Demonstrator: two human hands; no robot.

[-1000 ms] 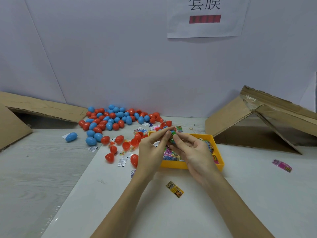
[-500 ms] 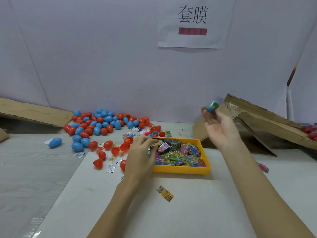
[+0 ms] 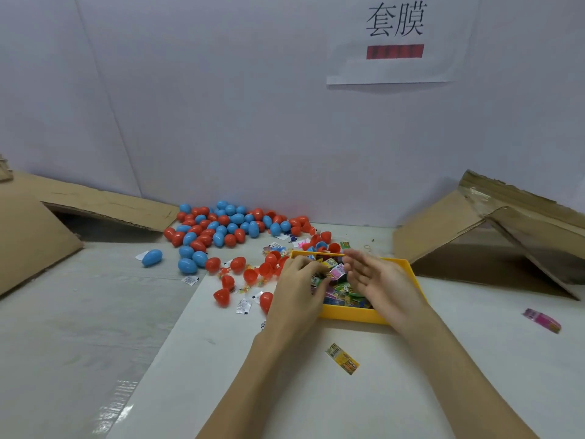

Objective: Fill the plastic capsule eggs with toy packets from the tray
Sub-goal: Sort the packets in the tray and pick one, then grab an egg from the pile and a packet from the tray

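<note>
Left hand [image 3: 296,288] curls into tray [image 3: 408,267] packets [image 3: 337,271], hold unclear; right hand [image 3: 378,280] flat, empty. Tray's long axis left-right, front half hidden.

The white paper sign [image 3: 400,42] on the wall reads "套膜" above a red bar.

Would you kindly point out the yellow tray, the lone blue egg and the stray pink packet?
yellow tray [image 3: 351,315]: head view, near wall.
lone blue egg [image 3: 152,257]: head view, shell middle.
stray pink packet [image 3: 542,320]: head view, wrapper middle.
</note>
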